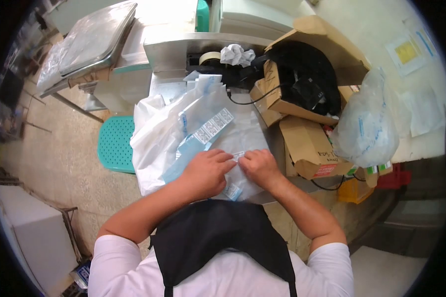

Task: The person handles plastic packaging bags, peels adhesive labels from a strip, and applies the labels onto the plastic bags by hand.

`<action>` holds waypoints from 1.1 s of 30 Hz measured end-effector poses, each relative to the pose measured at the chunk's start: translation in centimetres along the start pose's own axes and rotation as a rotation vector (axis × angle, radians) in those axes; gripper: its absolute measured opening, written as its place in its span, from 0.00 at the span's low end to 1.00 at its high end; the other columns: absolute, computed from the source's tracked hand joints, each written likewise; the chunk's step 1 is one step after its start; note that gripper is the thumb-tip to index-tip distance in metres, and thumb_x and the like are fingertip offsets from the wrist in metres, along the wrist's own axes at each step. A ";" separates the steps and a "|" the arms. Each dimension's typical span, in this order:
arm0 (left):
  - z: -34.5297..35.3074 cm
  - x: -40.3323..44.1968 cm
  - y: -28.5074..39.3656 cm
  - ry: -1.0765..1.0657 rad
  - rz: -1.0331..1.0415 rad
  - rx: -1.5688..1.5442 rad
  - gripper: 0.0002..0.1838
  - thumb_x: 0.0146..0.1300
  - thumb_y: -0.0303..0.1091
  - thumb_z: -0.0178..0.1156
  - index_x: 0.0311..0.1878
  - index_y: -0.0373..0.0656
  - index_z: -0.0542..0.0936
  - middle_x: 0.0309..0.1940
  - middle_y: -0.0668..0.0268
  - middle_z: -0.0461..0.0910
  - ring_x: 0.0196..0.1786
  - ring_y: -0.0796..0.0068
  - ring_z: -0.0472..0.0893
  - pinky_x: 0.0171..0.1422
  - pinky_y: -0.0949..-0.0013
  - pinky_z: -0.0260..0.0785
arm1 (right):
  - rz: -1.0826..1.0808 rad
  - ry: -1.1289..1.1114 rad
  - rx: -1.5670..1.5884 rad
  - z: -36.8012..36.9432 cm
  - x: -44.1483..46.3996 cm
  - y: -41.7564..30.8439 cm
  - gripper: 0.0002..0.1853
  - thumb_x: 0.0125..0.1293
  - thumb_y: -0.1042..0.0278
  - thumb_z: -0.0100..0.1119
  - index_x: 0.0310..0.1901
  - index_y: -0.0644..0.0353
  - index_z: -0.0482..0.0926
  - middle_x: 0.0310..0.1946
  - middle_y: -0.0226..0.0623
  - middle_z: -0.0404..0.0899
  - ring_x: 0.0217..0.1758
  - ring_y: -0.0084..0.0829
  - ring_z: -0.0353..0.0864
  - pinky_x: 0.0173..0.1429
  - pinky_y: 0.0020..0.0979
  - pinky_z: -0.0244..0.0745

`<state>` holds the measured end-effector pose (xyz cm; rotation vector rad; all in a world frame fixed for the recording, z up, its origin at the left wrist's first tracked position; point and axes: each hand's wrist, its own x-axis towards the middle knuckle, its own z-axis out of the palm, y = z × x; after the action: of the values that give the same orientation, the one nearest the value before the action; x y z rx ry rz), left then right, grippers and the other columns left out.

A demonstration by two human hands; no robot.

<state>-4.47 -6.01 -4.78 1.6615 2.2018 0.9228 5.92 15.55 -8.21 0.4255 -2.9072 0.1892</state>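
Observation:
A stack of white plastic bags [158, 128] lies in front of me on the metal table. Between my two hands is a small white printed label [238, 156], resting on or just over the top bag. My left hand [208, 171] has its fingers bent and pressed together at the label's left end. At the other end, my right hand [259, 168] is closed, its fingertips curled on the label; both thumbs are mostly hidden. A light blue backing strip with QR-code stickers [212, 126] runs diagonally above my left hand. Another blue piece with a sticker [232, 191] shows below my hands.
On the right are an open cardboard box [277, 94] holding black items, a folded carton [312, 148] and a hanging clear plastic bag [366, 123]. Tape [210, 58] and crumpled paper [238, 55] sit at the back. A green stool [115, 144] stands left.

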 end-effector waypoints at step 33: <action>3.1 0.2 0.0 -0.314 -0.044 0.277 0.36 0.60 0.47 0.66 0.69 0.42 0.72 0.74 0.56 0.68 0.76 0.51 0.68 0.72 0.49 0.67 | 0.675 -0.030 0.052 -0.6 -3.4 -1.0 0.22 0.60 0.57 0.70 0.54 0.58 0.82 0.44 0.41 0.79 0.49 0.48 0.80 0.52 0.47 0.76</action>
<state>-2.89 -4.74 -7.12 1.7238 2.2082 0.3255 9.53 15.63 -8.26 -0.5659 -2.9603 0.3520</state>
